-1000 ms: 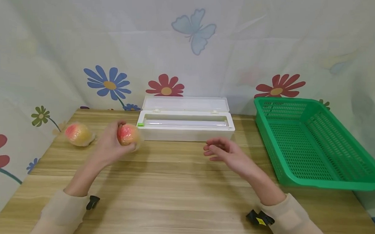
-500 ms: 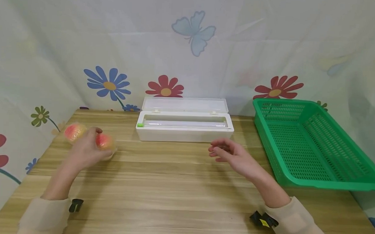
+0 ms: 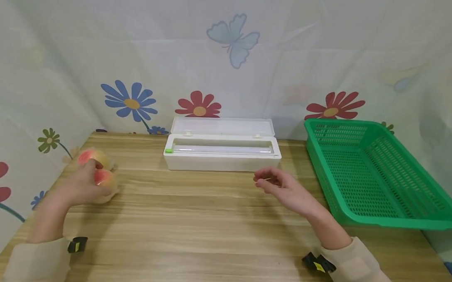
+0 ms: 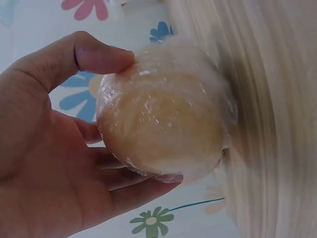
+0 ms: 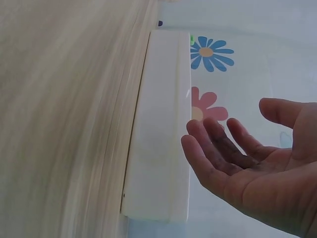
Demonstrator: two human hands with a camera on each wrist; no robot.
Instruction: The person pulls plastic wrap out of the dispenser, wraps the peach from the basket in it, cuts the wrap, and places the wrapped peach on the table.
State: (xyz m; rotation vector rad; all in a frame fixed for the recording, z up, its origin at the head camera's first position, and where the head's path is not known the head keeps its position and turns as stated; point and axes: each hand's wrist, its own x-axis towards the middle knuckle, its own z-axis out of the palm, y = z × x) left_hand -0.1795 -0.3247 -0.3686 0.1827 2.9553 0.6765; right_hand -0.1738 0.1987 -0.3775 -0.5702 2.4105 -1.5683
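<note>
My left hand [image 3: 78,186] grips a round red-and-yellow peach [image 3: 104,179] low over the left side of the table. In the left wrist view, clear plastic film covers this peach [image 4: 163,119], with the thumb on one side and the fingers round the other. Just behind it is a second film-wrapped peach [image 3: 94,154], partly hidden by the hand; whether the two touch I cannot tell. My right hand [image 3: 285,188] hovers above the table with loosely bent fingers, holding nothing. The nearest thing to it is a white cling film dispenser [image 3: 221,163], its lid raised and a roll inside.
A green perforated plastic basket [image 3: 330,190] stands on the right side of the wooden table [image 3: 208,231]. Behind the table hangs a white cloth [image 3: 158,39] printed with flowers and a butterfly.
My left hand has carried the wrapped peach leftward from beside the dispenser to just in front of the other peach. My right hand has shifted only slightly to the right.
</note>
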